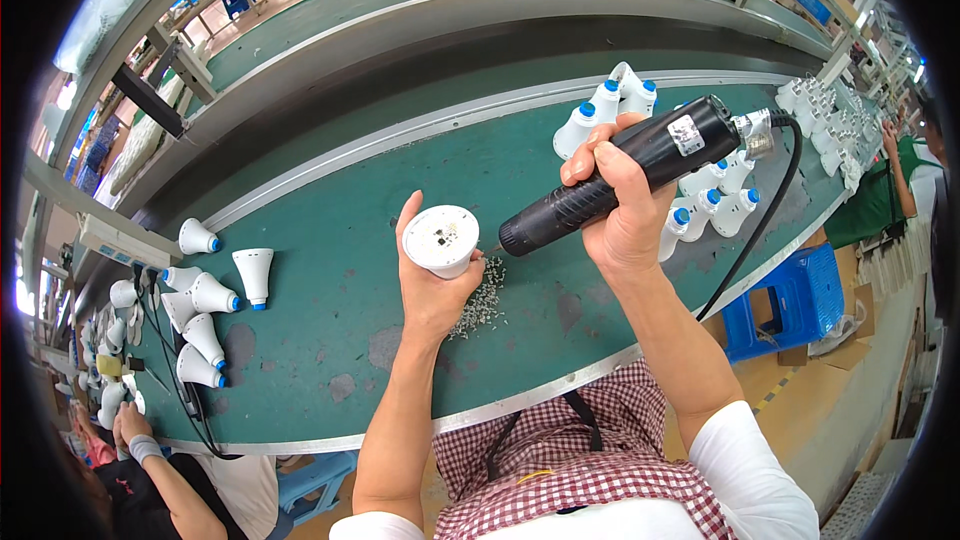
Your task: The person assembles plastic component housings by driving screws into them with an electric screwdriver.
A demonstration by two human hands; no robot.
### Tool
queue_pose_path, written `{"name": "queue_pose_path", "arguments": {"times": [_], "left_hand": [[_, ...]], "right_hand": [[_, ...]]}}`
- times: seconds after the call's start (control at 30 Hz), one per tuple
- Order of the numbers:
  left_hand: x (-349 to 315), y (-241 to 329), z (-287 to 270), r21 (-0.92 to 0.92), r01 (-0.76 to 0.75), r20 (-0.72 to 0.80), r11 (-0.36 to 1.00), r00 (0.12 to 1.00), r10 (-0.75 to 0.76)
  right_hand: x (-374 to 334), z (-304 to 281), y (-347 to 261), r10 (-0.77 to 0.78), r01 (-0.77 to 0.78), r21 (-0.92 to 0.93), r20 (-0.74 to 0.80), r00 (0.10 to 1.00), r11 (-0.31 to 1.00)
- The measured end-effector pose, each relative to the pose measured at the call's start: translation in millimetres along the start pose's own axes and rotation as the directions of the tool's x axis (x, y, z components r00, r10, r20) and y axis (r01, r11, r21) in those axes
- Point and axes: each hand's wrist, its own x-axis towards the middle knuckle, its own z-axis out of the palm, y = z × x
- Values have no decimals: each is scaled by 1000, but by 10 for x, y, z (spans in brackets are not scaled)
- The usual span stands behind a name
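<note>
My left hand (432, 290) is wrapped round a white lamp housing (452, 260), its wide face turned up and showing a round white board with small dark parts. In my right hand (628, 205) is a black electric screwdriver (565, 208), tilted so that its tip points down and left. The tip is close to the right side of the housing; I cannot tell whether they touch. Under and beside my left hand lies a heap of small screws (483, 302) on the green bench top (330, 340).
White cone-shaped lamp housings with blue ends stand to the right (735, 212) and lie at the left (200, 335). A black cable (770, 212) hangs from the screwdriver past the bench edge. A blue stool (790, 305) stands at the right. Another person's hand (130, 425) is at the lower left.
</note>
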Motion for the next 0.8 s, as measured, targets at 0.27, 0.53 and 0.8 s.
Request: {"name": "queue_pose_path", "arguments": {"times": [0.27, 0.53, 0.8], "left_hand": [[-6, 19, 10, 14, 0, 11, 1000, 1000, 0], [-9, 6, 8, 29, 0, 18, 1000, 1000, -1], [-4, -97, -17, 113, -83, 3, 990, 997, 83]], "right_hand": [[-1, 12, 16, -8, 9, 50, -21, 1000, 999], [-20, 15, -3, 6, -6, 23, 9, 1000, 1000], [-29, 45, -5, -4, 5, 28, -12, 1000, 1000]]}}
